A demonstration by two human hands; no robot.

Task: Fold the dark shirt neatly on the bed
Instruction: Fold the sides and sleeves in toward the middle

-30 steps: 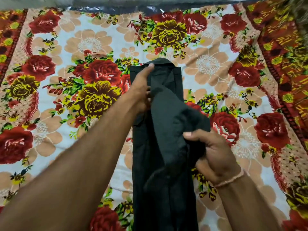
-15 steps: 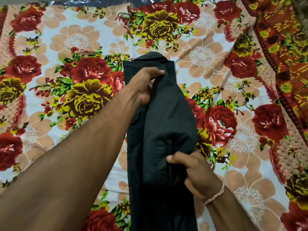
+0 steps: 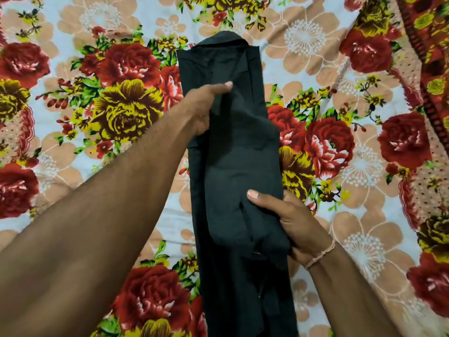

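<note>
Since a moment ago the raised fold of cloth has come down onto the strip, and the view has drawn closer over the bed, the dark band along its far edge gone from sight; nearest, two bare forearms reach in from the lower edge, the left one crossing much of the lower left; the floral bedsheet, red and yellow roses on pale ground with peach blossoms, fills the surface; a thin beaded bracelet circles the right wrist; the right hand grasps the folded flap at the right edge of the dark shirt, thumb on top; farther on, the left hand pinches cloth at the left edge, thumb extended; the shirt lies as a narrow strip down the middle, long axis near to far, collar end farthest.
</note>
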